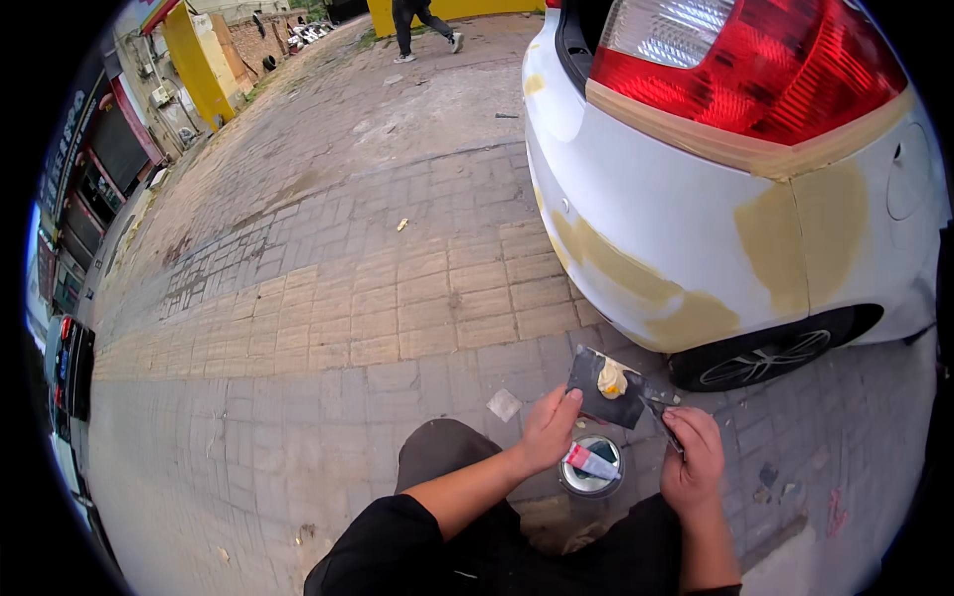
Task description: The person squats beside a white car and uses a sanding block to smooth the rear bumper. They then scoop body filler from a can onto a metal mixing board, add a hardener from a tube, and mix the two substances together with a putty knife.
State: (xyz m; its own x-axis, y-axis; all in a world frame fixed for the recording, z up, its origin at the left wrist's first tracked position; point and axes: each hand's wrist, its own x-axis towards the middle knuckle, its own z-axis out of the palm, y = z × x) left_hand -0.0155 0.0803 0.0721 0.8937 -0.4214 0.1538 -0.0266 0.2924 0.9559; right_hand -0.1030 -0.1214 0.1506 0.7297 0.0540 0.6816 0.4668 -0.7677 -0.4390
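Note:
My left hand (550, 429) is closed round the left edge of a flat dark board (599, 397). On the board lies a dollop of cream-coloured putty (612, 375) with an orange streak of paste in it. My right hand (694, 452) grips a dark putty knife (658, 412), whose blade is at the board's right edge. Below the board stands a round metal can (593, 485) on the paving. A white and red tube (590, 460) lies across its top. Part of the can's top is hidden under the tube.
The rear of a white car (676, 228) with tan filler patches (785, 243) stands ahead right. Masking tape (696, 139) borders its red tail light (785, 70); a wheel (765, 360) is below. A person (422, 22) walks far off. A dark car (70, 372) is at the far left.

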